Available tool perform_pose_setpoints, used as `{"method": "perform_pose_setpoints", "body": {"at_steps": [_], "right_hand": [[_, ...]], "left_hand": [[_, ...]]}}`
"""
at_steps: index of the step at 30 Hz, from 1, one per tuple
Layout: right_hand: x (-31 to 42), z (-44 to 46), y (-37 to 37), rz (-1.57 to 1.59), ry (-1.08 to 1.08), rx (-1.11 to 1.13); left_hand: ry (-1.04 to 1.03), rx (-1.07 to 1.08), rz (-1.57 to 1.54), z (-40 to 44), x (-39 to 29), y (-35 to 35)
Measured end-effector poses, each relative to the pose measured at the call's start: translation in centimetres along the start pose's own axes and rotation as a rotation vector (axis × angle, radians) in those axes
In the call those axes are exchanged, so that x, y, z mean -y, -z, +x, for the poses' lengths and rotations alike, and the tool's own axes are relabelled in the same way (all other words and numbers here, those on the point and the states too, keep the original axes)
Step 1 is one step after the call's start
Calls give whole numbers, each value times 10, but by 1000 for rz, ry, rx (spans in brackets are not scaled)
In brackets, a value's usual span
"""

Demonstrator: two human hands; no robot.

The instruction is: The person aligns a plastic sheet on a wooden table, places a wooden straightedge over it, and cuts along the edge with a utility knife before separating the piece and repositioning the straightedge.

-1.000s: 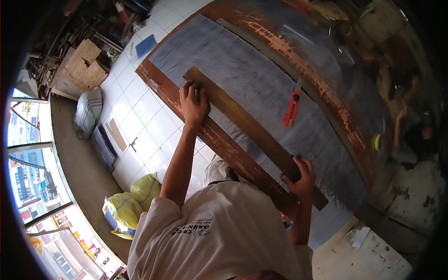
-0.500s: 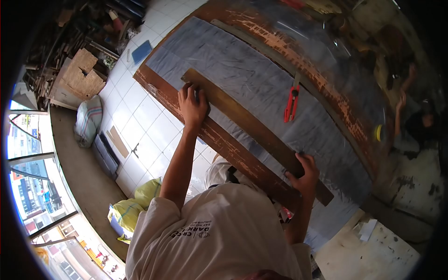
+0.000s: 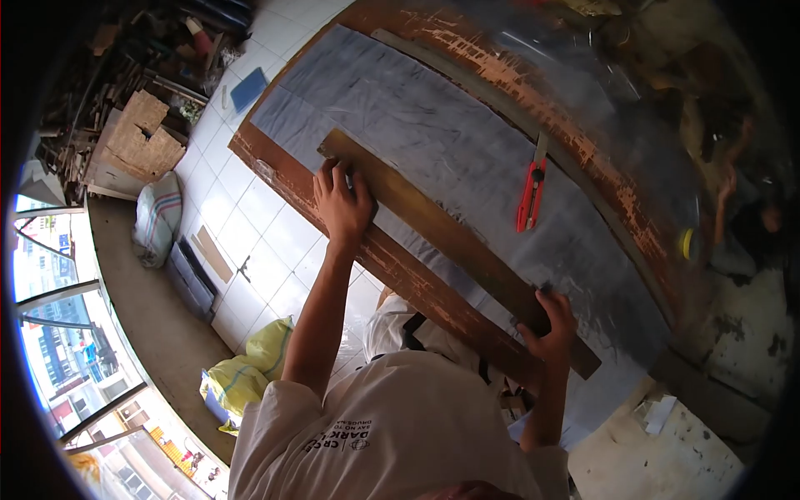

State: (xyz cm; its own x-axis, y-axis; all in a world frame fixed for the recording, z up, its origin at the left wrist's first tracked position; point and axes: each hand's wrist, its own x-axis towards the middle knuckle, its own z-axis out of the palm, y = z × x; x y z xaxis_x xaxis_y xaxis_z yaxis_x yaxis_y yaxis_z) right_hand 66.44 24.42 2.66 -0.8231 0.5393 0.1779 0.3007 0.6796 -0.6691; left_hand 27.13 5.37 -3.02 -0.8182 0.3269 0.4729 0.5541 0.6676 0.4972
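Observation:
A long flat brown wooden strip lies diagonally across a wrinkled grey sheet, which covers much of a worn brown board. Near the strip's far-left end, my left hand has its bent fingers closed on the strip's near edge. My right hand grips it close to the opposite end, fingers over the top and thumb at the near edge. Beyond the strip, a red utility knife rests on the sheet with its blade out. The undersides of both hands are hidden.
Another person's arm shows dimly at the right, near a yellow roll. A thin grey strip lies along the sheet's far edge. Yellow sacks and scrap wood are on the left. A pale tabletop stands lower right.
The view has shifted slightly. The wooden strip sits a little farther from the knife, nearer to me, with both hands still on it.

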Motion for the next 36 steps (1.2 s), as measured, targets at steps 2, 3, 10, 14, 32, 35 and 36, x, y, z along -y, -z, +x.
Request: {"method": "perform_pose_setpoints", "body": {"at_steps": [2,3,10,14,32,35,36], "right_hand": [[1,2,-2,-32,-23,-1],[-2,2,-3,-27,-28,9],[-19,2,-6,-80,-11,72],[-17,2,-6,-110,-16,86],[-3,77,35,-141,74,-24],[3,117,37,-120,25,-28],[1,128,34,-126,19,-33]], "left_hand": [[4,15,27,2,-1,-1],[10,26,28,3,-2,-1],[37,67,60,6,1,-5],[44,95,54,7,-2,-2],[84,-32,-264,0,12,-3],[96,35,-203,0,8,0],[87,41,-192,-1,9,-1]]}}
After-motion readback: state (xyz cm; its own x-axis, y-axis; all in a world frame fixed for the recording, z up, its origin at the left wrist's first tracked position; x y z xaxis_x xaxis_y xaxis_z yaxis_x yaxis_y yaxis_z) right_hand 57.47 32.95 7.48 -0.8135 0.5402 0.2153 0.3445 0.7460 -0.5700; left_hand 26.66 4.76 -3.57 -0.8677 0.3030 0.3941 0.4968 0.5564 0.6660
